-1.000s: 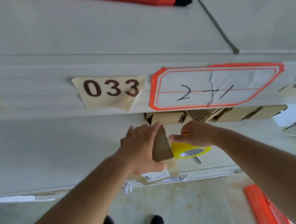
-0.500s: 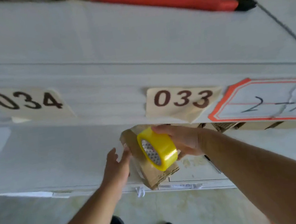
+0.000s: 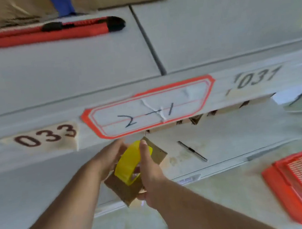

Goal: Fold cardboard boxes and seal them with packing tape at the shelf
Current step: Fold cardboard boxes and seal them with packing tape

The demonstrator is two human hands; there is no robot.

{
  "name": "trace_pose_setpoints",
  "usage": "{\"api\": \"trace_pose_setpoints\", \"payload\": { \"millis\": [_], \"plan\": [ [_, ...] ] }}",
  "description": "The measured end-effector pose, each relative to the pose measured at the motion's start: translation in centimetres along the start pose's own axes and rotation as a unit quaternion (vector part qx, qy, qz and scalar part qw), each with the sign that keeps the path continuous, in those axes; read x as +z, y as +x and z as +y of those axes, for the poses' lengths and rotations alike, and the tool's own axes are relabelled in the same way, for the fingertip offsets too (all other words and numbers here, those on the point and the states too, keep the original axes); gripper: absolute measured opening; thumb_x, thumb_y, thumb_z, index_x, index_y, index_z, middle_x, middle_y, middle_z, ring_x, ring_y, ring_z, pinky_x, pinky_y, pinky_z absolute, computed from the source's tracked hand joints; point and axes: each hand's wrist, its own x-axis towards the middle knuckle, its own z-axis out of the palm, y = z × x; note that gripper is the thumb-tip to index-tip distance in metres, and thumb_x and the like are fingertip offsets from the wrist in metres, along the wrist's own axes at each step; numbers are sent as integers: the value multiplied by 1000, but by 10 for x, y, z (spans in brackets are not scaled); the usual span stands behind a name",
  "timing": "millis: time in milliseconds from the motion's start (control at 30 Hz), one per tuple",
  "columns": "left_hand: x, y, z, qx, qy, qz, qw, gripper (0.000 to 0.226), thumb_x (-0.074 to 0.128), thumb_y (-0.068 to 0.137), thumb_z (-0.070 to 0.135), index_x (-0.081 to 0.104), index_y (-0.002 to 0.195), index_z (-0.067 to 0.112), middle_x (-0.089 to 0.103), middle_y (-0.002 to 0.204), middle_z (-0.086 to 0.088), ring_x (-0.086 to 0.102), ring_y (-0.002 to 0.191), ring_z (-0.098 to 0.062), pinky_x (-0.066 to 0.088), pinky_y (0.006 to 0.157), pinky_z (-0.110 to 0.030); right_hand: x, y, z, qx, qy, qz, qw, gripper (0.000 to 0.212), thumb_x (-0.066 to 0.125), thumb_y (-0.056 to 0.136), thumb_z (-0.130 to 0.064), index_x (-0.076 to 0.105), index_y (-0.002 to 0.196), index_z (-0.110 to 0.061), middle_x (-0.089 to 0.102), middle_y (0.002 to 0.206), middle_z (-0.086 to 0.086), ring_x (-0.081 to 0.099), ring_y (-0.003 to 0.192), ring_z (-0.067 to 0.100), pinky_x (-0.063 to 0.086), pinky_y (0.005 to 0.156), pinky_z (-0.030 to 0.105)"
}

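While the left hand (image 3: 110, 159) grips a small brown cardboard box (image 3: 125, 188), the right hand (image 3: 150, 171) holds a glossy yellow tape roll (image 3: 127, 162).

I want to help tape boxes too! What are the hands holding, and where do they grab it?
Right hand grips the yellow tape roll around its rim; left hand holds the small cardboard box's far side.

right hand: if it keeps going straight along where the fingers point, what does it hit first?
The right hand points up and away, toward the shelf. Past the tape roll it grips, the first thing is probably the shelf edge at the red-bordered label; depth is unclear.
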Motion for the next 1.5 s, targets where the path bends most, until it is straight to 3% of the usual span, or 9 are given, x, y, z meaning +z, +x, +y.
{"api": "trace_pose_setpoints", "payload": {
  "millis": [233,333,433,600,733,900,1033,1167,1500],
  "plan": [
    [23,-24,0,113,299,152,935,64,55,79,86,71,99,28,75,94,8,71,91,-14,56,88,-38,-51,-15,-6,8,-16,-106,994,107,36,71,-103,69,128,-19,69,125,4,58,126,32,46,103,52],
    [17,-22,3,98,270,154,946,73,54,64,89,73,96,27,78,86,4,75,82,-18,61,83,-43,-132,30,-12,-148,-96,90,980,59,57,98,-61,71,117,-6,77,104,11,71,94,26,55,89,37],
    [19,-19,3,93,273,144,946,51,63,82,78,73,95,29,78,85,3,76,78,-18,62,81,-46,-205,94,-27,-204,-404,304,838,46,53,101,-43,57,138,-15,63,132,11,57,120,32,48,101,40],
    [22,-14,4,98,278,148,944,35,65,95,56,73,96,22,78,85,2,75,81,-19,60,79,-39,-227,140,-25,-196,-605,303,710,34,48,103,-32,59,131,-16,60,130,9,54,122,31,47,97,40],
    [22,-16,5,87,266,147,949,31,65,97,51,74,97,21,78,87,0,76,84,-22,60,82,-41,-223,138,-34,-184,-579,245,756,26,50,97,-11,59,121,-8,62,116,11,60,104,30,52,90,37],
    [25,-16,8,74,269,132,951,28,64,97,52,72,101,25,78,91,0,75,86,-20,61,84,-44,-154,71,-43,-263,-274,79,922,21,46,100,-13,49,120,-17,62,103,6,67,79,23,52,62,37],
    [26,-16,10,63,265,124,954,37,66,89,61,71,101,27,77,91,1,75,86,-21,61,83,-44,-103,42,-38,-300,-363,13,882,23,53,98,-42,58,109,-22,65,89,-3,62,76,18,48,61,35],
    [24,-18,8,71,320,134,935,29,61,97,56,70,103,28,75,94,2,73,88,-19,60,81,-38,-100,50,-30,-263,-371,79,887,21,52,99,-28,56,80,-21,63,75,-1,59,63,19,42,51,27],
    [28,-16,28,4,399,102,911,39,59,97,57,58,129,34,63,124,5,64,106,-16,53,91,-34,-78,55,-11,-229,-280,142,921,23,52,97,-31,56,77,-18,70,80,4,64,67,27,45,56,26]
  ]
}}
